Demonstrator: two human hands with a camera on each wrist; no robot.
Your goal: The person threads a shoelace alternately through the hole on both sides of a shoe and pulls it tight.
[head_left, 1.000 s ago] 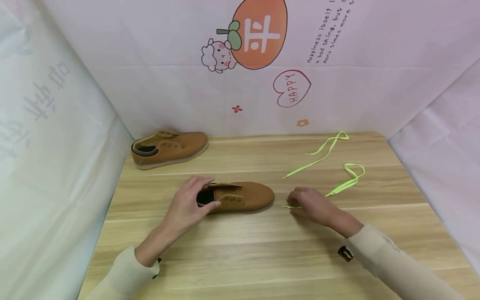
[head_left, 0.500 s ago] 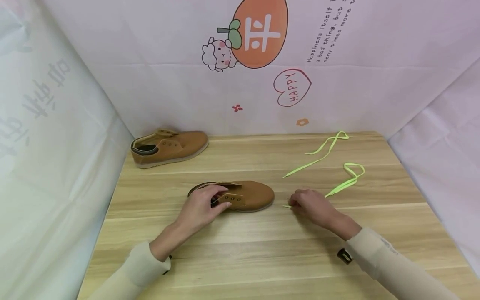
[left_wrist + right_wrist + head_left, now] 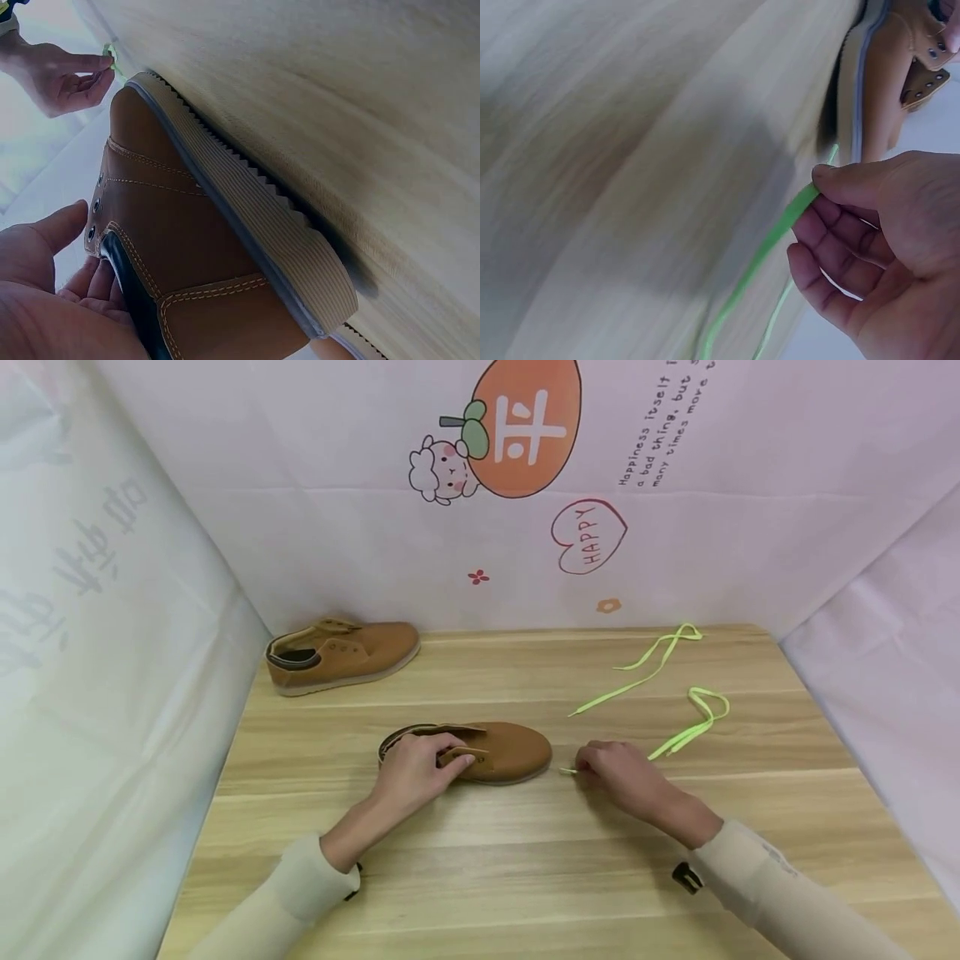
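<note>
Forward along the near shoe (image 3: 517, 750) slid the left hand (image 3: 408, 772), curling round the eyelet flap (image 3: 482, 757), seemingly readying it, while the right hand (image 3: 618, 772) pinched a lace (image 3: 759, 256) just ahead.

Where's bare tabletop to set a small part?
Free tabletop: near side, between the sleeves; far side, between the far shoe and far green lace. Crowded: left hand at the near shoe, and just off its toe, where the held lace pokes from the right hand.
</note>
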